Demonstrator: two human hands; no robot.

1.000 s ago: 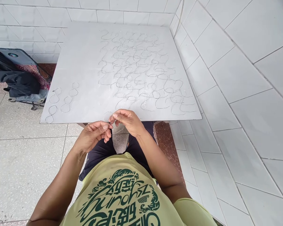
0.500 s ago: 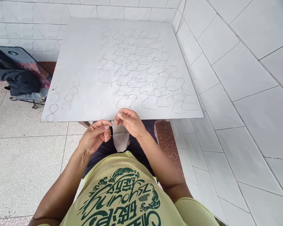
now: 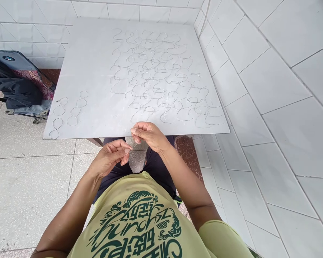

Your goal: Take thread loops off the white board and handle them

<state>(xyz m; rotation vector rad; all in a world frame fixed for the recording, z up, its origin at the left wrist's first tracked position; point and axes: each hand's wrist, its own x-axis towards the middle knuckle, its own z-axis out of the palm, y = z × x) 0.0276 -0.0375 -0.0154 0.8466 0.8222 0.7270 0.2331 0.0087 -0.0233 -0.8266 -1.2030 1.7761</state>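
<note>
A thin silvery wire (image 3: 136,150) runs between my hands, just below the front edge of a white board (image 3: 83,64). My left hand (image 3: 110,157) pinches one end of it between thumb and fingers. My right hand (image 3: 148,136) is closed at the board's edge, its fingertips on the wire. Bent wire pieces cover the board: a dense network of curves (image 3: 156,77) in the middle and two rows of figure-eight shapes (image 3: 70,114) at the left.
A folding chair with a dark jacket and patterned cloth (image 3: 18,86) stands left of the board. White tiled walls (image 3: 258,89) rise at the right and back, with a speckled tile floor (image 3: 29,193) below. My dark trousers lie under my hands.
My hands have drawn slightly apart, and the small wire curve above them no longer shows clearly. The view has shifted a little, moving the board slightly left and upward.
</note>
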